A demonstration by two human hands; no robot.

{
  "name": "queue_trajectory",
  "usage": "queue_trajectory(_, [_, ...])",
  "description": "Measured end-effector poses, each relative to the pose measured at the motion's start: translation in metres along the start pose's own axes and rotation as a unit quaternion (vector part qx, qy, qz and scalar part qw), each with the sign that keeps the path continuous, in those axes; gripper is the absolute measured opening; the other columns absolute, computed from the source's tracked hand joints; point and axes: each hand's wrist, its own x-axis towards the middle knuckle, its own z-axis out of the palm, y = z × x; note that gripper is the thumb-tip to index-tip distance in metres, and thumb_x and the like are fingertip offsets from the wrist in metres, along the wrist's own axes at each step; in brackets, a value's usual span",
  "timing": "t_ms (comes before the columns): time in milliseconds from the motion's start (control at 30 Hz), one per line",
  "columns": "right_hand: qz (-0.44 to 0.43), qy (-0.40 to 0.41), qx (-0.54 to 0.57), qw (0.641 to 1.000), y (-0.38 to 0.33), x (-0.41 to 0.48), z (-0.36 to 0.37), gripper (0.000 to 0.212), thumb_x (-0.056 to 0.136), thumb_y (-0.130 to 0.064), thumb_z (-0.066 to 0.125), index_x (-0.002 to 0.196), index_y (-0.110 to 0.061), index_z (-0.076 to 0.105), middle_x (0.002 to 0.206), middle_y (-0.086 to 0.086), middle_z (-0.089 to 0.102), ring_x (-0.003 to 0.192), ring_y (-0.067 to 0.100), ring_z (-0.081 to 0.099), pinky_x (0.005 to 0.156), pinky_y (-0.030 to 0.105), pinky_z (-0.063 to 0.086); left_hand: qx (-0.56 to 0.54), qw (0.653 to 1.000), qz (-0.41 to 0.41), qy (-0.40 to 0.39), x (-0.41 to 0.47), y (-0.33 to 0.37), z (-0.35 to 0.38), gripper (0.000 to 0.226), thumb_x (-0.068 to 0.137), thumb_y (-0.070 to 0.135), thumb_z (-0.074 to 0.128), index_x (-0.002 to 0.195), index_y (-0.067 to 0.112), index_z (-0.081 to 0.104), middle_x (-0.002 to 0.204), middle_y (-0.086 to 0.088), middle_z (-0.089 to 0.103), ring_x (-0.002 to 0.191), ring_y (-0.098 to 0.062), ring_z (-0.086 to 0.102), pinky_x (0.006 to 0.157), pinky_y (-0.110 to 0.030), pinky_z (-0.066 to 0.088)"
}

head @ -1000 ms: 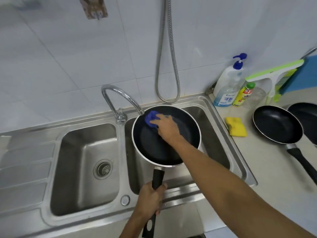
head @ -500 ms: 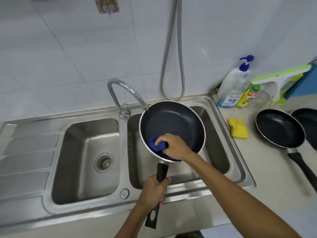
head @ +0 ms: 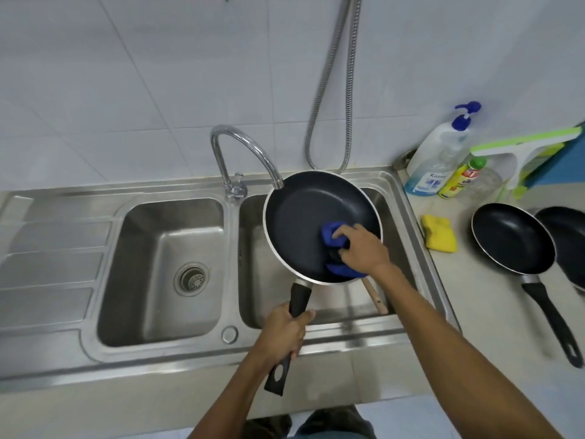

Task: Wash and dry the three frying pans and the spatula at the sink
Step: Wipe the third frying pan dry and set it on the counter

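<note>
A black frying pan (head: 304, 217) hangs tilted over the right basin (head: 262, 299) of the steel sink. My left hand (head: 281, 331) grips its black handle. Inside the pan, at its lower right, my right hand (head: 361, 248) holds a crumpled blue cloth (head: 330, 234) against the dark surface. Under the pan a wooden handle (head: 375, 297), likely the spatula's, sticks out in the right basin. A second frying pan (head: 512, 239) lies on the counter to the right, and a third pan (head: 566, 239) sits partly behind it at the frame edge.
The curved tap (head: 243, 147) ends just above the pan's far rim. The left basin (head: 158, 270) holds only its drain. A yellow sponge (head: 438, 237), a soap pump bottle (head: 440, 156), a yellow-green bottle (head: 459, 179) and a green-white squeegee (head: 522, 147) stand on the right counter.
My right hand with the blue cloth has swept from the pan's far left rim to its near edge and then to the lower right. My left hand keeps its hold on the handle.
</note>
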Motion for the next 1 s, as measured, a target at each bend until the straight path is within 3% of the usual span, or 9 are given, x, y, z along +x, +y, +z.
queue_trajectory(67, [-0.075,-0.033,0.062,0.995,-0.022,-0.023,0.020,0.041,0.073,-0.008,0.065,0.105,-0.034,0.070,0.115,-0.003,0.063,0.104,0.027,0.065,0.096,0.035,0.047,0.006,1.000,0.000,-0.011,0.003,-0.002,0.001,0.025,0.100,0.019,0.062,0.084,0.012,0.044,0.051,-0.001,0.038,0.037,-0.015,0.033,0.037,-0.025,0.032])
queue_trajectory(133, [-0.115,0.000,0.098,0.988,-0.049,-0.022,0.038,0.043,0.072,-0.007,0.066,0.104,-0.034,0.071,0.116,-0.007,0.066,0.104,0.023,0.065,0.095,0.034,0.046,0.021,1.000,0.007,-0.022,0.001,-0.005,0.003,0.024,0.099,0.022,0.062,0.085,0.012,0.045,0.052,-0.002,0.040,0.037,-0.016,0.035,0.038,-0.026,0.033])
queue_trajectory(233, [-0.126,0.057,0.046,0.989,-0.072,0.015,0.040,0.041,0.083,-0.017,0.068,0.117,-0.039,0.065,0.128,-0.009,0.059,0.108,0.028,0.057,0.090,0.040,0.049,0.019,0.999,0.014,-0.025,-0.006,-0.012,0.006,0.026,0.099,0.024,0.062,0.083,0.013,0.045,0.052,0.000,0.039,0.038,-0.015,0.035,0.039,-0.027,0.034])
queue_trajectory(433, [0.002,0.095,-0.164,0.982,-0.025,0.066,-0.020,0.040,0.081,-0.015,0.068,0.116,-0.032,0.057,0.132,0.003,0.046,0.113,0.041,0.047,0.088,0.048,0.046,-0.020,0.999,0.007,-0.044,-0.018,-0.022,-0.004,0.028,0.101,0.027,0.063,0.088,0.011,0.045,0.054,-0.001,0.038,0.040,-0.014,0.034,0.039,-0.025,0.035])
queue_trajectory(533, [0.058,0.044,-0.202,0.977,-0.002,0.034,-0.027,0.030,0.084,-0.021,0.063,0.112,-0.029,0.055,0.129,0.007,0.046,0.113,0.043,0.050,0.091,0.048,0.045,-0.034,0.998,0.014,-0.055,-0.017,-0.024,-0.007,0.028,0.100,0.027,0.065,0.090,0.012,0.044,0.054,-0.002,0.036,0.039,-0.014,0.033,0.038,-0.025,0.033])
queue_trajectory(600, [0.067,-0.046,-0.135,0.987,-0.002,0.002,-0.023,0.025,0.081,-0.027,0.066,0.102,-0.037,0.057,0.124,0.004,0.048,0.113,0.040,0.057,0.093,0.042,0.046,-0.033,0.998,0.011,-0.048,-0.013,-0.023,-0.004,0.028,0.100,0.026,0.065,0.088,0.012,0.043,0.053,-0.002,0.035,0.038,-0.015,0.032,0.038,-0.025,0.033])
queue_trajectory(700, [-0.035,-0.143,0.008,0.989,-0.030,-0.033,0.004,0.025,0.071,-0.032,0.072,0.090,-0.043,0.060,0.106,-0.004,0.052,0.102,0.030,0.064,0.090,0.036,0.051,-0.016,0.999,0.009,-0.045,-0.008,-0.019,-0.002,0.032,0.100,0.025,0.065,0.082,0.013,0.041,0.050,-0.003,0.035,0.037,-0.017,0.032,0.038,-0.027,0.032])
queue_trajectory(867, [-0.060,0.012,0.166,0.984,-0.095,-0.004,0.035,0.032,0.080,-0.020,0.068,0.107,-0.035,0.061,0.118,-0.005,0.053,0.104,0.025,0.058,0.089,0.039,0.049,-0.005,0.999,0.006,-0.050,-0.017,-0.015,0.006,0.029,0.100,0.027,0.065,0.084,0.013,0.045,0.051,-0.001,0.039,0.038,-0.016,0.034,0.038,-0.026,0.034])
queue_trajectory(1000, [-0.048,-0.013,0.157,0.986,-0.102,0.023,0.017,0.032,0.083,-0.019,0.067,0.112,-0.033,0.064,0.121,0.001,0.058,0.108,0.029,0.060,0.095,0.042,0.050,0.011,1.000,0.002,-0.002,-0.014,-0.015,0.011,0.029,0.099,0.029,0.065,0.083,0.012,0.048,0.050,-0.001,0.041,0.037,-0.015,0.036,0.039,-0.027,0.036])
